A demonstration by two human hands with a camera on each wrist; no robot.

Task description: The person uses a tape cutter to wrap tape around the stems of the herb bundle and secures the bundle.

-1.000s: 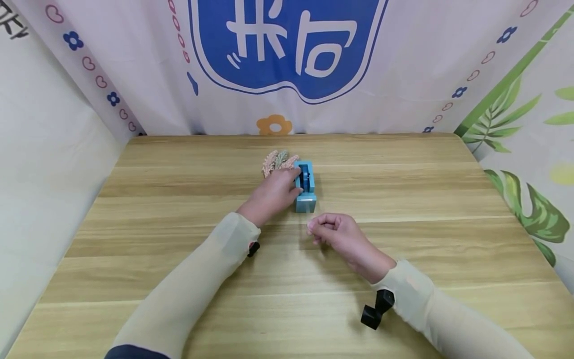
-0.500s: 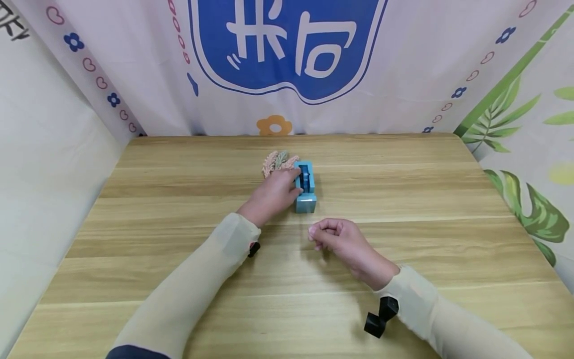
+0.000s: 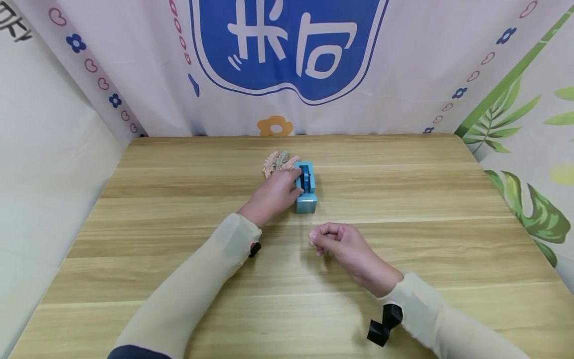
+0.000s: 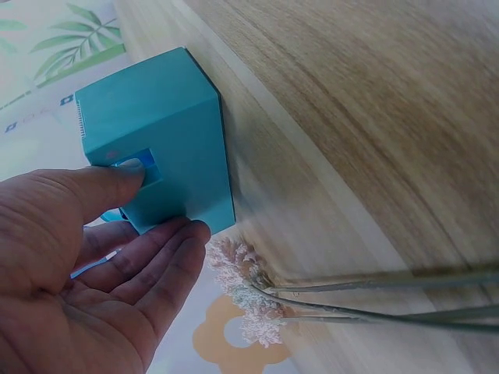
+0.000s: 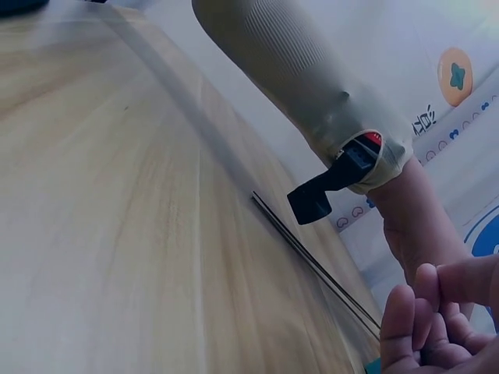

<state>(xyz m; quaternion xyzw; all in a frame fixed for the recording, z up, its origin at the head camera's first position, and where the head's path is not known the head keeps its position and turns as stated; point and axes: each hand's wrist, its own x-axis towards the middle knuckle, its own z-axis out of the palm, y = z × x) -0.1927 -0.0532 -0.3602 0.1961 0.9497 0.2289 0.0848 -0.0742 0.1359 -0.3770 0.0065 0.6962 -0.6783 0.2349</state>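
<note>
Tape dispenser (image 3: 307,205): standing on table (image 3: 403,199), blue.
Left hand (image 3: 273,193): gripping dispenser by its left side, thumb at the opening.
Right hand (image 3: 344,247): near dispenser's front, pinching clear tape (image 3: 309,223), barely visible.
Flowers (image 3: 271,163): lying left of dispenser, just beside, partly behind left hand.

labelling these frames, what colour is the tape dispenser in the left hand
The tape dispenser is teal blue, seen best in the left wrist view.
</note>
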